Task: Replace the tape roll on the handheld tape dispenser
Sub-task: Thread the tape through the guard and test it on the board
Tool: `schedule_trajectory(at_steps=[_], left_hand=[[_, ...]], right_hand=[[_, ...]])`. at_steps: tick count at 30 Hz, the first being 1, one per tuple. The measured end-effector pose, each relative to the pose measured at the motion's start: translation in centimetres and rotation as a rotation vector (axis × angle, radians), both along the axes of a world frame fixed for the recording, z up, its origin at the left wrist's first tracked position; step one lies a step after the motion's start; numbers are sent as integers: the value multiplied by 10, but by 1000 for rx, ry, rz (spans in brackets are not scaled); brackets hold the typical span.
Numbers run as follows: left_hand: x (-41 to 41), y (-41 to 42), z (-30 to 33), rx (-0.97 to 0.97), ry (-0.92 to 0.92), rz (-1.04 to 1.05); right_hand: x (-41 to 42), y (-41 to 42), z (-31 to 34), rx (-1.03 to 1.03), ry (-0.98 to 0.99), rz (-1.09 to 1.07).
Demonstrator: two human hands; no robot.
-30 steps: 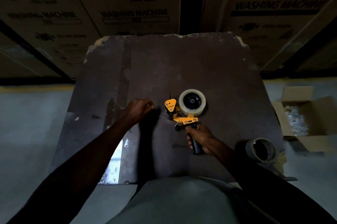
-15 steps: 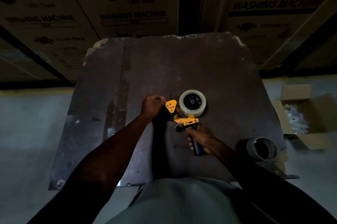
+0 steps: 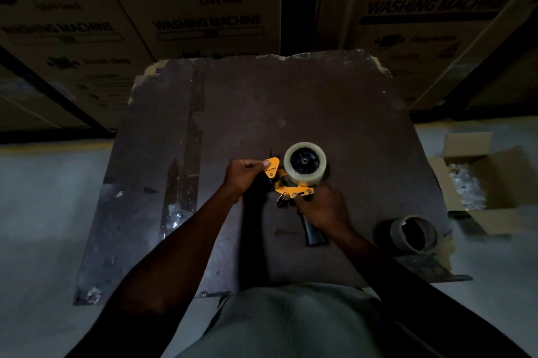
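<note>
Yellow metal handheld tape dispenser (image 3: 286, 187), clear tape roll (image 3: 304, 164) mounted: rigid, light. Right hand (image 3: 324, 207) grasps black handle; left hand (image 3: 246, 175) pinches front plate.

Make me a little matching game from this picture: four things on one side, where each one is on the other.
Things:
1. tape roll
2. empty core
3. left hand
4. right hand

Places:
A. on the dispenser handle
B. mounted on the dispenser
C. at the dispenser's yellow front plate
D. lying on the board's right corner

Pairs: 1-B, 2-D, 3-C, 4-A
</note>
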State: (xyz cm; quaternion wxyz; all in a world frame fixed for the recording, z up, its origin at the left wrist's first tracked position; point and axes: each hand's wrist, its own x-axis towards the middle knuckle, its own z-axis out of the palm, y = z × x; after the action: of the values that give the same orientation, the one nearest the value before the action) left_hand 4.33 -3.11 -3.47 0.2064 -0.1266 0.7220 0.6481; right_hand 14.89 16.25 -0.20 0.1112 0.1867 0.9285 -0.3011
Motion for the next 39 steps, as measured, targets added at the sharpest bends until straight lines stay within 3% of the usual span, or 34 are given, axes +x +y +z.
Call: schedule_trajectory(at_steps=[1, 3, 6, 10, 15, 24, 28, 30, 33, 35, 38, 39], left_hand=[[0, 0, 0, 2, 6, 1], [1, 2, 2, 8, 4, 9], [2, 3, 3, 18, -9, 28], [4, 4, 5, 21, -9, 34], [3, 4, 2, 19, -30, 49], [2, 3, -1, 6, -27, 50], [2, 5, 3, 2, -17, 58], [3, 6, 4, 5, -19, 60], [4, 7, 5, 3, -17, 63], [5, 8, 5, 12, -9, 65], [7, 10, 6, 19, 2, 89], [9, 11, 5, 24, 4, 104]], right_hand=[[-2, -3, 7, 114, 115, 56], [-10, -10, 24, 136, 217, 301], [-28, -19, 33, 165, 131, 698], [-39, -21, 26, 245, 159, 808], [-51, -14, 15, 120, 128, 790], [-55, -24, 15, 8, 89, 533], [-43, -28, 25, 77, 242, 468], [-25, -25, 25, 187, 373, 308], [4, -4, 4, 255, 259, 17], [13, 15, -10, 41, 22, 35], [16, 20, -7, -622, -391, -85], [14, 19, -8, -755, -463, -148]])
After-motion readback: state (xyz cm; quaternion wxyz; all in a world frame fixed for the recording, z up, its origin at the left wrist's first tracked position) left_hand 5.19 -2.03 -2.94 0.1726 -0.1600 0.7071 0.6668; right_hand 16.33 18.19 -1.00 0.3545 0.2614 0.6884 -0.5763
